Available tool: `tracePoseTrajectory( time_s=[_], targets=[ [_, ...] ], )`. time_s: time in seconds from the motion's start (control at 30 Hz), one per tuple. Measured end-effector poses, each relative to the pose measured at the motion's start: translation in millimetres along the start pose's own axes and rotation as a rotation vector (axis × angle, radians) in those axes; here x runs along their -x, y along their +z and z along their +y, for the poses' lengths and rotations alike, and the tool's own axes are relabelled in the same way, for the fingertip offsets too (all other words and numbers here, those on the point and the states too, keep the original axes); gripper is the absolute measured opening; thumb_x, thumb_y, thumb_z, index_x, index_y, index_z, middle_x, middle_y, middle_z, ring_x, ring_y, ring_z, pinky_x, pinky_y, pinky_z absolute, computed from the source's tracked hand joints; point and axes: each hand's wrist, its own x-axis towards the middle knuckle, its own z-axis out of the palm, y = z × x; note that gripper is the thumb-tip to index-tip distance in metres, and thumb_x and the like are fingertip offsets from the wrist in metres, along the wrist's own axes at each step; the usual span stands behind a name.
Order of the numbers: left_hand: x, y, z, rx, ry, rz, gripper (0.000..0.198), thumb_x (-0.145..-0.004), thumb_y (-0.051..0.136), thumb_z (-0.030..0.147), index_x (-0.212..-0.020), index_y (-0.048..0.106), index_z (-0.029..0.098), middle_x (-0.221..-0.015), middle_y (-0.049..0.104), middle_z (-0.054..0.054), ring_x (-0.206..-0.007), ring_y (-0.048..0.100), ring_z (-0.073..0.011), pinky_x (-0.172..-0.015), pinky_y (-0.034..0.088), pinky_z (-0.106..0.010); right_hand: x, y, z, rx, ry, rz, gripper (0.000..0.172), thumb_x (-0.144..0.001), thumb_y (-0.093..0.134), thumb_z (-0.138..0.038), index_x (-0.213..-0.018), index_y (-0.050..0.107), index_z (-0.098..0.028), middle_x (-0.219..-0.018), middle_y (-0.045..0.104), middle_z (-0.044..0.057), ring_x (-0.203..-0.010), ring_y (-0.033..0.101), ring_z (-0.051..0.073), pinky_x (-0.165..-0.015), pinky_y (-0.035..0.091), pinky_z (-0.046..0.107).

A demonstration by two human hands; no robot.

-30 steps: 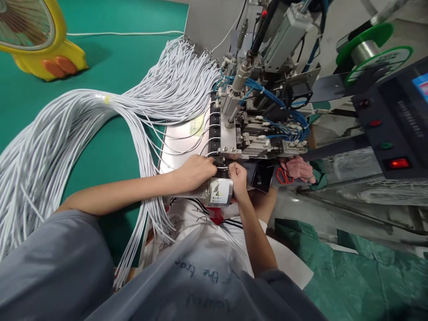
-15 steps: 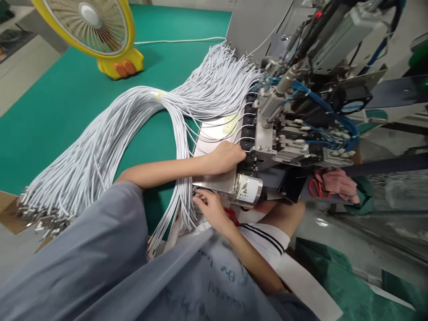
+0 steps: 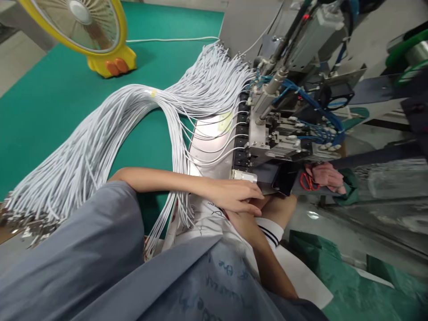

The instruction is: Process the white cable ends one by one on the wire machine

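Observation:
My left hand [image 3: 236, 196] lies at the front end of the metal plate, palm down, fingers stretched out and holding nothing that shows. It crosses over my right hand [image 3: 241, 220] near my lap. The right hand's fingers are hidden beneath the left, so their grip cannot be seen. A big bundle of white cables [image 3: 133, 100] arches over the green table, bound with a yellow tie. Several single cables run across the metal plate [image 3: 209, 166] into a row of black holders [image 3: 241, 141] on the machine [image 3: 259, 133]. My left forearm rests across the hanging cable strands.
A yellow fan [image 3: 112, 66] stands on the green tabletop [image 3: 167, 22]. At the right, red-handled scissors [image 3: 307, 182] lie beside a pink cloth [image 3: 326, 176]. Blue air hoses [image 3: 321, 111] loop behind the machine. Green sheeting [image 3: 314, 249] covers part of the floor.
My left hand has left the front black holder, moved down toward my lap and opened. My right hand has shifted right, under it. A cable now runs free from that holder. The view has turned slightly.

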Motion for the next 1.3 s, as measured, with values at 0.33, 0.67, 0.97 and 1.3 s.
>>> tracePoseTrajectory(
  time_s=[0.33,0.67,0.97,1.3],
  targets=[
    [-2,-3.5,7,0.58,-0.181,0.137,0.028,-0.089,0.051,0.033,-0.084,0.065,0.01,-0.076,0.062,-0.002,-0.059,0.054,-0.0069,-0.057,0.042,-0.018,19,-66,-1,-0.504,0.081,0.39,0.028,-0.066,0.075,-0.042,-0.083,0.068,-0.021,-0.068,0.067,0.002,-0.056,0.06,0.015,-0.054,0.052,0.03],
    [0,-0.7,15,0.685,-0.155,0.26,0.03,-0.086,0.056,0.037,-0.087,0.068,0.009,-0.077,0.057,-0.003,-0.055,0.055,-0.0057,-0.052,0.046,-0.018,7,-52,-9,-0.445,-0.128,0.533,0.015,-0.069,0.074,-0.039,-0.076,0.073,-0.026,-0.07,0.057,0.002,-0.062,0.054,0.013,-0.052,0.05,0.028],
    [0,-6.6,15,0.412,-0.114,0.342,0.016,-0.08,0.061,0.022,-0.079,0.073,0.012,-0.07,0.063,-0.003,-0.063,0.054,-0.009,-0.059,0.042,-0.02,13,-65,-19,-0.167,-0.113,0.546,0.013,-0.073,0.07,-0.034,-0.08,0.075,-0.024,-0.069,0.054,0.002,-0.058,0.053,0.013,-0.048,0.047,0.029],
    [0,3.8,1,0.244,-0.136,0.379,0.018,-0.081,0.061,0.026,-0.074,0.07,0.012,-0.067,0.064,-0.003,-0.061,0.055,-0.0098,-0.057,0.042,-0.019,1,-31,-11,0.028,-0.171,0.814,0.015,-0.081,0.059,-0.03,-0.074,0.07,-0.022,-0.06,0.049,0.0,-0.052,0.043,0.011,-0.047,0.037,0.028]
  ],
)
